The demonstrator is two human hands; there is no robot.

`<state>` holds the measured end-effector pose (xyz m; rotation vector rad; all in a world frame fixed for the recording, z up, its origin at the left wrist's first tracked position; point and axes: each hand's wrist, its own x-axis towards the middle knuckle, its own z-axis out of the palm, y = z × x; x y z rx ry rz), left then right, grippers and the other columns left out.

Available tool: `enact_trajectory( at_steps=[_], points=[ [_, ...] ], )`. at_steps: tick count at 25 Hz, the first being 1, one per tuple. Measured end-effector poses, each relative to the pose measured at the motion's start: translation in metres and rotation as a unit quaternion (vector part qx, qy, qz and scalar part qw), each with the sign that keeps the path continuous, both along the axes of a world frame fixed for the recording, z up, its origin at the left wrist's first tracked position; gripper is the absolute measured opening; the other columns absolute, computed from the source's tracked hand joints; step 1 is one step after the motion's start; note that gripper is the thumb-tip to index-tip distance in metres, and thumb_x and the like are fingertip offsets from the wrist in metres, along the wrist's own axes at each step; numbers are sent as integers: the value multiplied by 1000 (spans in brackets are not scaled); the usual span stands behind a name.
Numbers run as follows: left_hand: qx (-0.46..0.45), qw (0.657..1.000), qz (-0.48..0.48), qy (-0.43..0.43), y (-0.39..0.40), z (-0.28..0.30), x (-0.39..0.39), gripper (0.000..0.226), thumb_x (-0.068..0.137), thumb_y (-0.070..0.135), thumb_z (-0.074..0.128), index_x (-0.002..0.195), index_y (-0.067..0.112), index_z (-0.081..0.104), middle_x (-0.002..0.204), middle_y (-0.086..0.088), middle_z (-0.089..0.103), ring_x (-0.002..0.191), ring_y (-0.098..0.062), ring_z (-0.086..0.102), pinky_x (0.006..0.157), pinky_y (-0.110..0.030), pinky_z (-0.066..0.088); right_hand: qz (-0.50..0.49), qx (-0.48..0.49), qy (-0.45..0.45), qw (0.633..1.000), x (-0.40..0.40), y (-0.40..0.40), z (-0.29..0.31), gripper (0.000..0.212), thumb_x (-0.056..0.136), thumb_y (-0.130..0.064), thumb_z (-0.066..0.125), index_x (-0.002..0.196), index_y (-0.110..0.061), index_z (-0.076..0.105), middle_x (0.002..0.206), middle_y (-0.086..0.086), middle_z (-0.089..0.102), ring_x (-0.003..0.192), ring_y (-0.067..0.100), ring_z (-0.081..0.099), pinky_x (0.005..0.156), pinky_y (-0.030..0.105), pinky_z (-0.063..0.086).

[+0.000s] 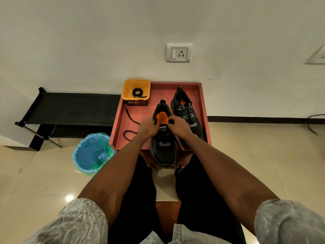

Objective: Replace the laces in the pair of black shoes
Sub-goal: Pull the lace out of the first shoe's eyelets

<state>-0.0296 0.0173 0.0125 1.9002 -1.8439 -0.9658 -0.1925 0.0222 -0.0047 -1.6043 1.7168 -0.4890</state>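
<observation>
Two black shoes stand on a reddish tray (pixel 202 95). The near shoe (pixel 164 150) points its toe toward me and shows an orange tongue (pixel 162 118). My left hand (pixel 149 126) and my right hand (pixel 179 125) meet at that tongue, fingers curled and pinching at the top eyelets; what lies under the fingertips is hidden. A black lace hangs down the shoe's right side. The far shoe (pixel 187 111) sits laced at the right. A loose black lace (pixel 130 120) snakes across the tray's left part. A coiled black lace (pixel 138 92) lies in a yellow tub (pixel 126 90).
A bin lined with blue and green plastic (pixel 92 152) stands on the floor at the tray's left. A low black rack (pixel 70 108) runs along the wall further left. A cable (pixel 313 127) lies on the floor at the right. My legs flank the tray's near edge.
</observation>
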Motion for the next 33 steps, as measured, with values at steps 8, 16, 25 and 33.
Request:
enact_trajectory(
  at_steps=[8,16,25,33],
  points=[
    [-35,994,50,93,13,2,1,30,94,13,61,124,8,61,104,0,54,96,-16,51,86,-28,43,-18,26,-105,994,-12,7,2,28,96,-12,60,123,-20,60,90,5,67,79,21,65,77,42,56],
    [35,979,-168,-109,6,-14,-18,29,98,16,51,121,12,67,164,-16,-1,149,-37,1,122,-45,8,59,-7,-26,998,-9,5,7,31,97,-20,59,128,-22,62,86,-7,60,65,6,54,71,32,45],
    [0,929,208,306,28,-49,-6,10,92,8,54,97,11,61,105,-7,63,90,-21,61,76,-32,54,17,7,-7,1000,-3,2,-3,47,90,-21,61,136,-22,58,107,6,72,84,20,66,78,35,53],
    [-23,978,153,139,14,-21,3,19,90,4,48,99,5,64,115,-15,60,106,-30,59,88,-41,49,28,2,20,999,-2,3,-4,50,96,-27,62,145,-21,50,125,8,65,104,26,65,84,34,49]
  ],
)
